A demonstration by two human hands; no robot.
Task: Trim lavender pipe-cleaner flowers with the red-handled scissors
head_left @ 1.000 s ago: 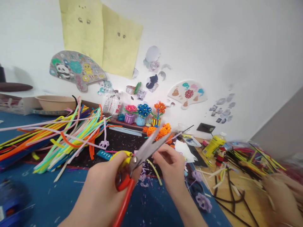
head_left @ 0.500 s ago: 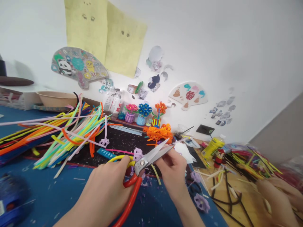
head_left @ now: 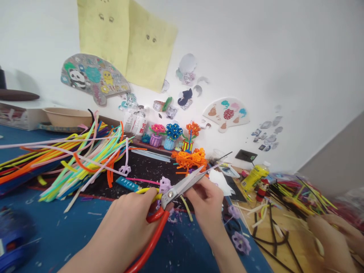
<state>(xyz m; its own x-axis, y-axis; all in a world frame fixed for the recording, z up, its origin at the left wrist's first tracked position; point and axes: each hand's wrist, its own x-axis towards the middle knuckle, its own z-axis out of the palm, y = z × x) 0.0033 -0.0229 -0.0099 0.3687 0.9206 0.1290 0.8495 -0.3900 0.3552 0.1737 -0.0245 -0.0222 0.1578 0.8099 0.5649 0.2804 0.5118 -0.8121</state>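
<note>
Left hand [head_left: 133, 222] clenched on scissors [head_left: 178, 189], blades almost closed. Right hand [head_left: 206, 201] pinches a thin pale pipe cleaner [head_left: 213, 166] at the blade tips, above the black mat [head_left: 148, 170]. Looks like a trimming cut. A clean snip needs the strand taut across the blades.

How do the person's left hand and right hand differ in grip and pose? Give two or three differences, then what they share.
The left hand wraps round the handles of the scissors; the right hand only pinches a thin strand at the blade tips. The left hand sits lower in view, the right hand higher, to its right. Both are bare and meet over the blue mat.
</note>
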